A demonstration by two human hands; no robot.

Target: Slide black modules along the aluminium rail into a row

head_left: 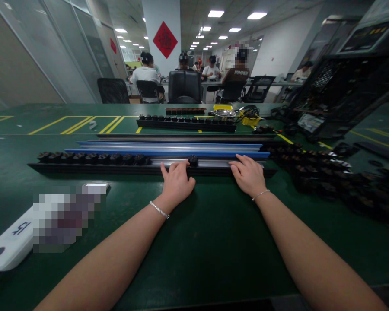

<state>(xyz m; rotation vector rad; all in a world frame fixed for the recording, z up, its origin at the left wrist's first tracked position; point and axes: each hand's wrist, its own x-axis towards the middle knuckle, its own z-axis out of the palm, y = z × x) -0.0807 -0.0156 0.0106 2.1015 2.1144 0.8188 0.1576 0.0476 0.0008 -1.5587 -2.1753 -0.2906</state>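
Observation:
A long black rail [84, 167] lies across the green table [214, 242], with several black socket modules [94, 158] seated along its left part. One more black module [193, 160] sits in the rail near the middle. My left hand [176, 181] rests at the rail just left of that module, fingers bent on the rail's edge, gripping nothing that I can see. My right hand [248, 175] lies with fingers stretched onto the rail further right. A blue-edged rail [168, 152] lies just behind.
A heap of loose black modules [327, 172] spreads at the right. Another filled rail [186, 123] lies further back, with a metal bowl [224, 113] and a black crate [343, 95]. A white device [9, 242] lies front left. People sit at desks beyond.

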